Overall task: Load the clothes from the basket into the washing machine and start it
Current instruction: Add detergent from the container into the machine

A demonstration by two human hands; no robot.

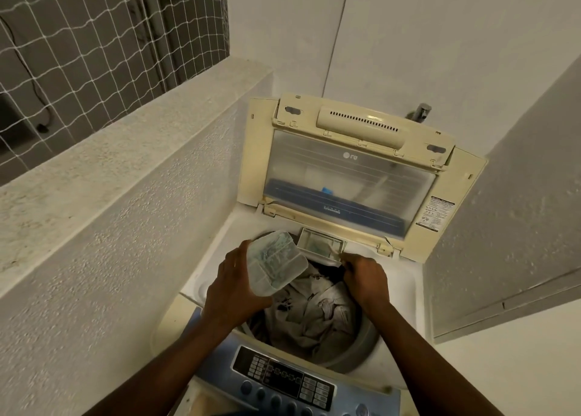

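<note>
Head view: left hand (234, 286) grips detergent tray (275, 264) above clothes (317, 315); right hand (366, 279) curls at dispenser slot (320, 246), grip unclear.

The raised cream plastic washing machine lid (355, 176) bears a grey LG logo, seen reversed, at the far middle of its clear window. A short white word on the dark blue band (333, 209) along the lid's near edge is too small to read. So are the white warning sticker (435, 213) on its right frame and the near black-and-blue control panel (283, 379) labels.
</note>
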